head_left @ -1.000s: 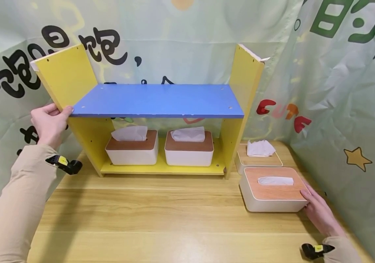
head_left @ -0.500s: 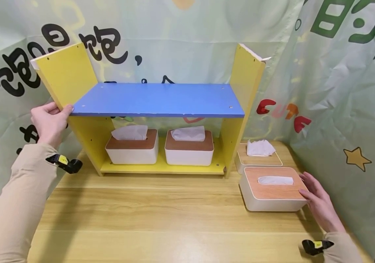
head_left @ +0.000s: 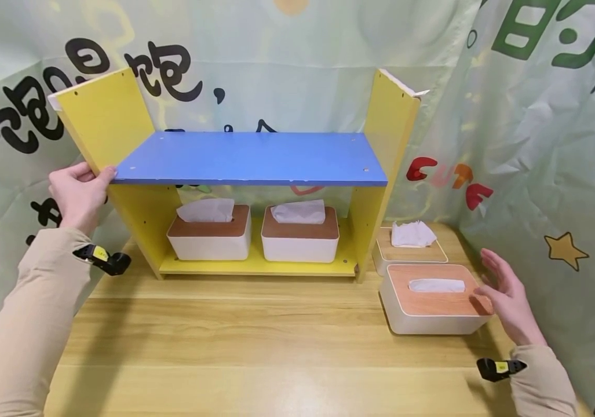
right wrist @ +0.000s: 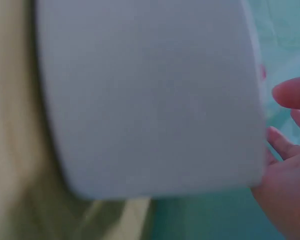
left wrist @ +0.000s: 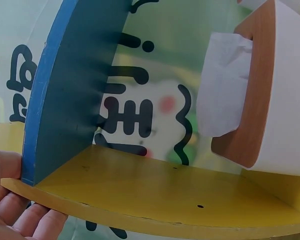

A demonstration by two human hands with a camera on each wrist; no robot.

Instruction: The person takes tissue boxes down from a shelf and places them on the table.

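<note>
My left hand (head_left: 79,194) grips a yellow-and-blue shelf (head_left: 255,159) at its left side panel. In the left wrist view the thumb lies against the blue board (left wrist: 42,100), with fingers curled under the yellow panel (left wrist: 140,195). At the right, a white tissue box (head_left: 433,325) with a wood-look lid stands on the table. My right hand (head_left: 511,304) is beside and slightly above its right end, fingers spread and thumb over the lid's edge; contact is hard to tell. The right wrist view shows the box's white side (right wrist: 150,100) with the hand (right wrist: 290,175) apart from the grip.
Two tissue boxes, left (head_left: 211,248) and right (head_left: 299,250), stand on the shelf's lower level. Behind the front right box is another tissue box (head_left: 412,255). A printed cloth (head_left: 552,174) hangs close at the back and right of the wooden table (head_left: 255,347).
My right hand has loosened from the tissue box's right end, rising and spreading its fingers. The left hand and the boxes have stayed in place.
</note>
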